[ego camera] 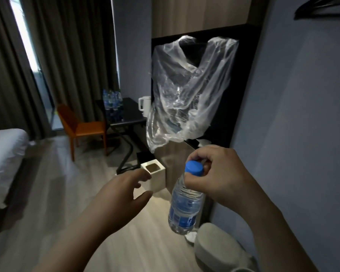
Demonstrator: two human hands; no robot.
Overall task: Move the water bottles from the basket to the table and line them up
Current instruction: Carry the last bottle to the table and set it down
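Heavy dark curtains (67,55) are hanging along the left side of the room, with daylight coming through a gap in them. A white bed (4,160) is filling the lower left corner. Straight ahead, a big clear plastic bag (188,91) is hanging in front of a dark panel. Its lower folds are drooping across the near end of the table (130,112) and partly hiding that end from here.

The dark table is standing at the far side, well away from the person. An orange chair (81,126) is sitting just beside it on the left. A white square bin (155,177) is standing on the floor near the table's foot, between the person and the table. Pale wood floor is lying open on the way there.

The person's left hand (126,189) is reaching forward with fingers loosely spread, holding nothing. The right hand (218,173) is pinching a water bottle (185,205) at the neck, just under its blue cap (194,168), so the bottle is dangling a little tilted above the floor.

A cluster of bottles (113,104) is already standing at the table's far left corner. A white kettle (144,104) is sitting toward the right end, touching the edge of the plastic from where I am looking.
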